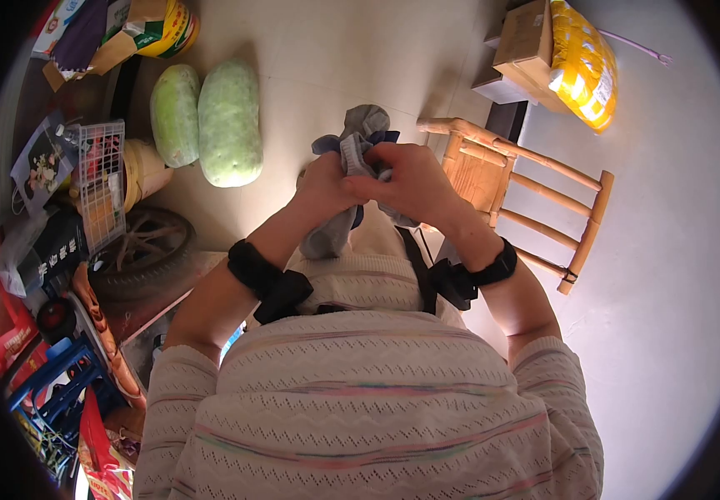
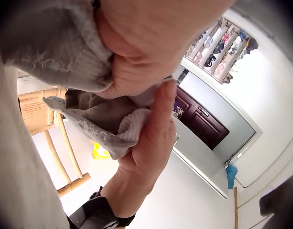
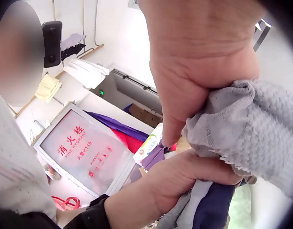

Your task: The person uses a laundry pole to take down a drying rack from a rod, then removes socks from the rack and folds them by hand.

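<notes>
Both hands meet at the centre of a clock face laid over the head view, and both grip a bundle of grey socks (image 1: 366, 122). The left hand (image 1: 323, 185) has its fingers curled into the fabric from the nine o'clock side; the right hand (image 1: 416, 177) pinches the ribbed cuff from the three o'clock side, thumb towards the other hand. The bundle is in the air in front of the person, spilling out past the hands towards twelve and seven o'clock. The right wrist view shows loose frayed threads on the grey knit and a navy piece of cloth (image 3: 214, 209) hanging below the left hand. A black strap rings each wrist. At six o'clock is the person's pale patterned knit top (image 1: 368, 400). Around ten o'clock, two large green gourds (image 1: 231, 125) lie side by side on the floor. A wire basket (image 1: 102, 187) stands near nine, with a spoked wheel (image 1: 147, 254) towards eight. A bamboo chair (image 1: 535, 196) is just beside the hands at three; a yellow package (image 1: 585, 71) leans against a cardboard box (image 1: 520, 50) near two.
</notes>
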A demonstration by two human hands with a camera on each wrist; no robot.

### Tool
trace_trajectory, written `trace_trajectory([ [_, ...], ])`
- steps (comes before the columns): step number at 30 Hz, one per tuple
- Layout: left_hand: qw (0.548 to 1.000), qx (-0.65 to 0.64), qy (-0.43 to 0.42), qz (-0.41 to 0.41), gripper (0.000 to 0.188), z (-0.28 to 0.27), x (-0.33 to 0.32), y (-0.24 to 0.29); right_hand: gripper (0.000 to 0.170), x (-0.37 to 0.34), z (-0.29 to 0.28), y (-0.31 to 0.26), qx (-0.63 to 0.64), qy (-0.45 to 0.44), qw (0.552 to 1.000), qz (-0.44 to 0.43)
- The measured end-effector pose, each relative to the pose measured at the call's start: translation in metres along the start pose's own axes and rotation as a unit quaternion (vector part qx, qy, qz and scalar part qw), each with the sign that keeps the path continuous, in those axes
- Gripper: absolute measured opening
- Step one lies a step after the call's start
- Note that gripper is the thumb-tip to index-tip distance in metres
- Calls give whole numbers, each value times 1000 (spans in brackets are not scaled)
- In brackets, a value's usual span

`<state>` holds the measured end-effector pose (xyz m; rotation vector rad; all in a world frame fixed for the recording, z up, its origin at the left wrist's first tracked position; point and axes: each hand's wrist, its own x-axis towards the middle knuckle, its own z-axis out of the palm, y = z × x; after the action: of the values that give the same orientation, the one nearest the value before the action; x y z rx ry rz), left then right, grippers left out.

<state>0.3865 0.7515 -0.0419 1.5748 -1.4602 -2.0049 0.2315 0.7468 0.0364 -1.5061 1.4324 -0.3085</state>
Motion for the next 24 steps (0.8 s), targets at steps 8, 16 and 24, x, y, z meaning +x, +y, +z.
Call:
trace_trajectory([
  [8, 1000, -3, -17, 16, 52, -12, -15, 8, 23, 10, -1, 35, 29, -49, 996, 67],
  [16, 930, -353, -78, -73, 42, -23, -26, -3, 22, 6, -4, 46, 427, -175, 879, 122],
  [24, 958, -285, 19, -5, 39, -18, -25, 2, 24, 11, 0, 31, 248, -155, 950, 113],
])
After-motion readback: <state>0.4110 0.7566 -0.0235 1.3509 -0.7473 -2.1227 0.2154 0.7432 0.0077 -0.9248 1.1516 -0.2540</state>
